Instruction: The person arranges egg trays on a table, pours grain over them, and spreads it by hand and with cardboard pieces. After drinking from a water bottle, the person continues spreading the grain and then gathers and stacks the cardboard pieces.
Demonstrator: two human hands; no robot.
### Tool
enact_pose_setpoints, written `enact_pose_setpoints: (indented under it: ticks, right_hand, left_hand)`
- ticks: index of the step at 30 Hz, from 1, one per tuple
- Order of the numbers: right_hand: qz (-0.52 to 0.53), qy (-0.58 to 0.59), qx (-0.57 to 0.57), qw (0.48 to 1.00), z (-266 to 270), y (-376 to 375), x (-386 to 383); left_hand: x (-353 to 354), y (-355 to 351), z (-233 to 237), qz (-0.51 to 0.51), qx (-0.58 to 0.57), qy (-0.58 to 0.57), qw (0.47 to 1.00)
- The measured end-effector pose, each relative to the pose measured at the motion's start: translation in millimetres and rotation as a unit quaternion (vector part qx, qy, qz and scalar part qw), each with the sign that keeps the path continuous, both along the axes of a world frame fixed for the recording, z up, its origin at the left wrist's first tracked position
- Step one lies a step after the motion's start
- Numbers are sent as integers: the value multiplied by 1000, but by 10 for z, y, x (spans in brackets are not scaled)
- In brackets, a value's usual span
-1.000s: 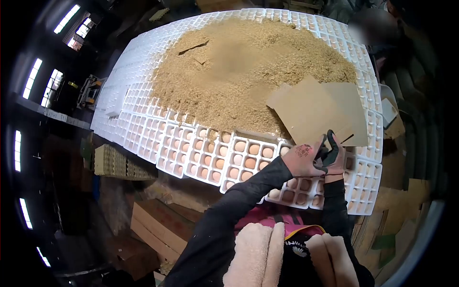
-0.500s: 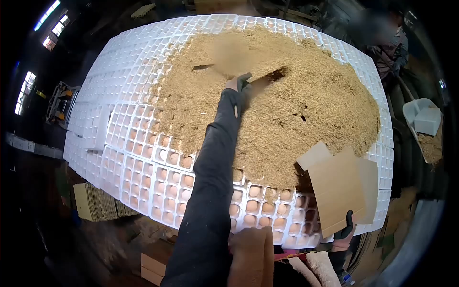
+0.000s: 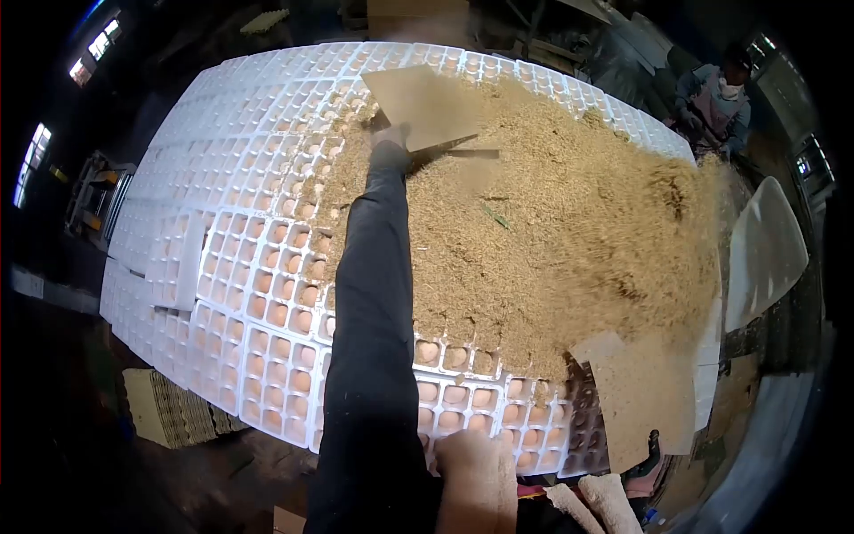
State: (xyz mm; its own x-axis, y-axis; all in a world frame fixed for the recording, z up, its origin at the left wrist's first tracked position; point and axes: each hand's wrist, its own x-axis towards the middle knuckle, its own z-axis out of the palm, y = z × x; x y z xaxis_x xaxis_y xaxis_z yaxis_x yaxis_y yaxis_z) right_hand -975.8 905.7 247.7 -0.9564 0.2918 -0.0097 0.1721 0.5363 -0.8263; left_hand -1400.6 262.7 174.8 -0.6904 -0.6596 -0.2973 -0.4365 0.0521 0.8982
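My left hand [image 3: 391, 135], smeared by motion, is stretched far over a heap of rice husks [image 3: 498, 249] and closed on a tan cardboard sheet [image 3: 422, 98] that stands tilted at the heap's far left. Beneath the heap lie white trays [image 3: 258, 240] with eggs [image 3: 277, 316] in their cells. Down at the near right, my dark-gloved right hand [image 3: 645, 467] grips the lower edge of another cardboard piece [image 3: 654, 400], held slanting over the trays. Husks partly cover that piece's upper part.
Beyond the right side a co-worker [image 3: 716, 102] stands. A whitish translucent basin [image 3: 769, 254] is tilted at the table's right edge. Stacked egg flats [image 3: 173, 409] stand below the left edge, and a white tray piece [image 3: 189, 258] is on edge at left.
My left hand has moved left and a little farther away with its cardboard. Fresh husks are tumbling onto the right side, and the basin at right is now tipped up.
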Motion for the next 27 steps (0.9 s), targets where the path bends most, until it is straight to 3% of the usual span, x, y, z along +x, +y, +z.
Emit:
enact_pose_setpoints:
  ticks: [2, 3, 4, 6, 7, 8, 10, 11, 12, 13, 14, 15, 16, 17, 18, 19, 20, 22, 24, 27]
  right_hand:
    - [-22, -29, -11, 999, 161, -96, 63]
    - [41, 4, 198, 979, 275, -156, 91]
    - [30, -11, 199, 979, 332, -136, 127]
    - [8, -50, 195, 979, 372, -22, 229]
    - [-125, -30, -204, 970, 283, 99, 225]
    - [-154, 5, -207, 966, 360, 133, 241]
    - [-207, 75, -207, 953, 517, 203, 266]
    - [-158, 40, -101, 981, 515, 481, 322]
    - [-156, 17, -73, 985, 468, 745, 369]
    - [-123, -27, -160, 979, 619, 810, 330]
    - [-124, -43, -152, 980, 721, 776, 301]
    - [-124, -59, -145, 980, 819, 752, 259]
    - [-40, -39, 185, 981, 860, 801, 334]
    - [10, 85, 267, 960, 873, 782, 370]
    - [-53, 240, 322, 914, 612, 894, 480]
    - [-104, 139, -62, 983, 575, 955, 479]
    - [-271, 112, -423, 857, 537, 1017, 492]
    - [-272, 175, -559, 764, 312, 1231, 533]
    - [-283, 223, -533, 766, 306, 1451, 560]
    - [-262, 268, -587, 718, 200, 2049, 694]
  left_hand:
    - [-128, 84, -244, 24, 74, 39, 996]
    - [-179, 157, -341, 79, 137, 87, 984]
    - [-143, 279, -288, 136, 196, 138, 961]
    - [26, 368, -46, 195, 117, 124, 966]
    - [116, 340, 77, 176, 34, 103, 978]
    - [197, 292, 209, 152, -50, 83, 984]
    - [442, 324, 534, 167, -281, 119, 938]
    - [619, 389, 803, 150, -376, 116, 907]
    - [743, 470, 1016, 125, -466, 119, 868]
    - [737, 479, 1068, 114, -617, 129, 768]
    - [704, 555, 1126, 106, -726, 149, 663]
    - [689, 694, 1204, 31, -754, 157, 637]
    - [721, 974, 1357, -26, -774, 146, 615]
    - [757, 1306, 1509, -64, -778, 151, 607]
    - [798, 1661, 1647, -98, -771, 209, 593]
    - [760, 2016, 1704, -70, -783, 253, 563]
    - [859, 2499, 1875, -111, -773, 278, 560]
    - [1185, 3667, 2170, -141, -726, 417, 529]
    - [1704, 4933, 2387, -216, -654, 539, 484]
    - [2543, 6729, 2348, -369, -518, 653, 412]
